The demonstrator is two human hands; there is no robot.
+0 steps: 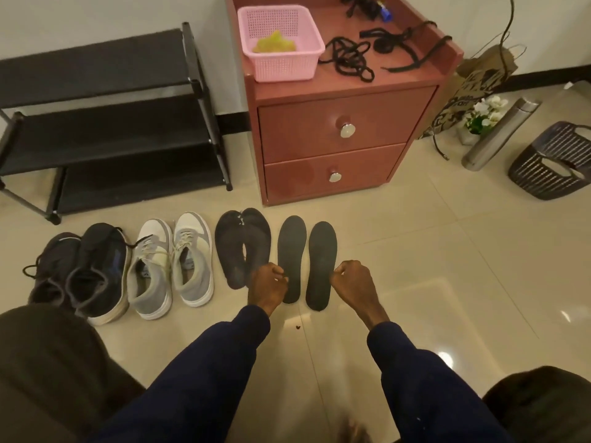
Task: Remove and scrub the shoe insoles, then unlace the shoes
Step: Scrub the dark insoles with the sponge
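On the tiled floor (447, 251), left to right: black sneakers (92, 270), grey sneakers (172, 263), four dark insoles (291, 257); rack (112, 123) and cabinet (335, 139) behind.

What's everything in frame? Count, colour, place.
cabinet: one, reddish-brown, centre by wall
insoles: four, black, floor before cabinet
dark shoes: two, black and dark grey, floor far left
light shoes: two, grey-white, beside dark shoes
shoe rack: one, black, left wall
basket: one, pink, cabinet top
laces: several, black, loose on cabinet top
flask: one, steel, floor right
slatted bin: one, dark, floor far right
paper bag: one, brown, right of cabinet
flowers: one bunch, white, beside flask
left hand: one, fingers curled, at insoles' heels
right hand: one, fingers curled, right of insoles
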